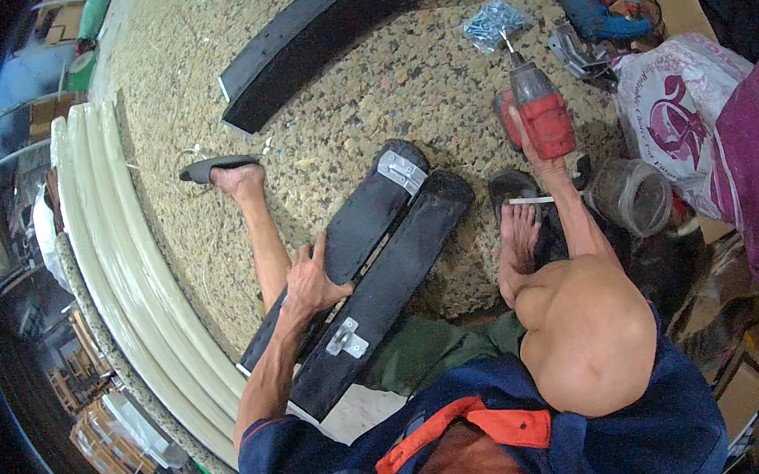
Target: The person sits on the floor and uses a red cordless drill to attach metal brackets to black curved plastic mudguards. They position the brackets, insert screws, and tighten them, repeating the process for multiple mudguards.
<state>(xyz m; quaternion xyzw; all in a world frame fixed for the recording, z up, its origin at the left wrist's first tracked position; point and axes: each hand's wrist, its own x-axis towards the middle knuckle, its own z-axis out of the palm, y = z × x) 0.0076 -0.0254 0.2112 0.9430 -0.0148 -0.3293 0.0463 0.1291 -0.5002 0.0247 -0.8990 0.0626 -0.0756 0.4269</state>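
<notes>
My right hand (538,158) is wrapped round the handle of a red and grey cordless drill (546,120). The drill's bit points away from me, its tip at the edge of a clear bag of small silvery screws (493,23) on the floor. With fingers spread, my left hand (309,282) rests on the left of two long black boards (356,230), which lie side by side across my lap at a slant. A metal bracket (403,173) sits at the left board's far end. Another metal bracket (347,339) lies on the right board (386,300), nearer to me.
A curved black piece (324,37) lies on the pebbled floor ahead. At the right are a blue power tool (590,2), a clear plastic jar (633,197) and a white and purple bag (696,106). Long wrapped pale strips (130,252) run along the left.
</notes>
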